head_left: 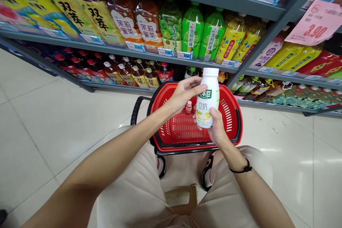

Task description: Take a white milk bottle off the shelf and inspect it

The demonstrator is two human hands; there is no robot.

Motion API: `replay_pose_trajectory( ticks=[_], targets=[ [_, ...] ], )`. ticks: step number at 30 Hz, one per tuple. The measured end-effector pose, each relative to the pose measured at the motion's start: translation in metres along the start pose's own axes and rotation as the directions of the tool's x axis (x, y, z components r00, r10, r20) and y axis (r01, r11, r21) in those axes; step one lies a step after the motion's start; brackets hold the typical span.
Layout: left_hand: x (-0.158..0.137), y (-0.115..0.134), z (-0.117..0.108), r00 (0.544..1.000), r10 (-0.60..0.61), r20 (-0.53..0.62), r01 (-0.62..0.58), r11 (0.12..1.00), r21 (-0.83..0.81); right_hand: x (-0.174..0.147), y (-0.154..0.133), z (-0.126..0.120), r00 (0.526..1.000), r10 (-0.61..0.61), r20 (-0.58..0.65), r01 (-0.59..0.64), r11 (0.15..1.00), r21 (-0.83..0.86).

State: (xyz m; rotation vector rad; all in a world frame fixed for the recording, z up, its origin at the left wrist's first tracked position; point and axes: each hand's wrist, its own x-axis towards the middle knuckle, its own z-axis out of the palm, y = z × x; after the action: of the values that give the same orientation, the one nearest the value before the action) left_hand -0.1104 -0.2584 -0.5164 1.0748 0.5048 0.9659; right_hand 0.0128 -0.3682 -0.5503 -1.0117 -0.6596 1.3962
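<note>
- Soy milk bottle: white, capped, green-and-yellow label facing the camera; held upright in the air directly above the red shopping basket, not inside it.
- Right hand: closed around the bottle's lower part from beneath, carrying its weight; a dark cord sits on the wrist.
- Left hand: fingers closed on the bottle's upper left side near the shoulder, steadying it. The two hands are together on the one bottle.
- Red shopping basket: on the floor between the person's knees and the shelving, black handle folded toward the left. One small pink-capped bottle shows inside; the rest of the visible mesh bottom looks bare.
- Shelving: upper tier with green, yellow and tea drink bottles and price tags; lower tier with dark, red-capped bottles.
- Wooden stool: partly visible under the seated person.
- Progress, as judged: the bottle is off the shelf and in hand, label turned for reading; it has not been set in the basket, which holds little as yet.
</note>
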Motion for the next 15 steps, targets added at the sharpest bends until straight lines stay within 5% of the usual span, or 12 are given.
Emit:
replay_pose_trajectory(
  ticks=[15],
  targets=[
    [-0.0058, 0.0067, 0.0019, 0.993, 0.049, 0.111, -0.053, 0.998, 0.037, -0.0012, -0.0075, 0.0014, 0.991, 0.011, 0.13, -0.018, 0.998, 0.052]
  ],
)
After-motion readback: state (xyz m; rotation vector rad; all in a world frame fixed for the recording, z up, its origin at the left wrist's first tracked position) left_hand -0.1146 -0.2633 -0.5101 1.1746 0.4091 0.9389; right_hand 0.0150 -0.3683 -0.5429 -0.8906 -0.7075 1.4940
